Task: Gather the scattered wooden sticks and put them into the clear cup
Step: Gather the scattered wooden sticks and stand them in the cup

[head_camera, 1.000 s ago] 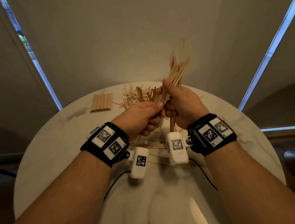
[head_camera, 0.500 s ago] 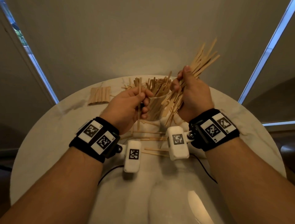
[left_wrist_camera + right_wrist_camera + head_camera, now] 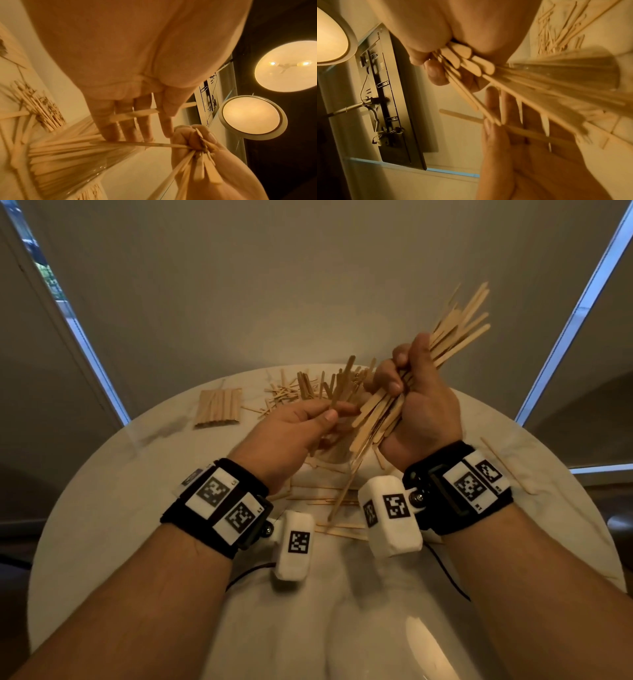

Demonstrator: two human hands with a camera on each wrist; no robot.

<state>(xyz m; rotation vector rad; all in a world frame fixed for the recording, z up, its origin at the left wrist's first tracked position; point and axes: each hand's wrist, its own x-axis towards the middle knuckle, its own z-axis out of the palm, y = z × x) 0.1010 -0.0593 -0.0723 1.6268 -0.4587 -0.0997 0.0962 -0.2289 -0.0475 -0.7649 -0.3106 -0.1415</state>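
My right hand grips a thick bundle of wooden sticks, tilted, fanning up to the right above the table. The bundle's lower ends stick out under my fist. My left hand is just left of those ends and pinches a single stick between thumb and fingers. The clear cup, crammed with sticks, stands behind and below both hands. In the head view my hands hide most of it and only its stick tops show.
A neat stack of sticks lies at the back left of the round white table. A scattered pile sits beside the cup. Loose sticks lie under my wrists, and one more stick lies at the right.
My hands parted from the shared bundle, the left hand taking one stick. The left hand has now come back up to the bundle's lower ends. The right hand tilted the bundle to the right.
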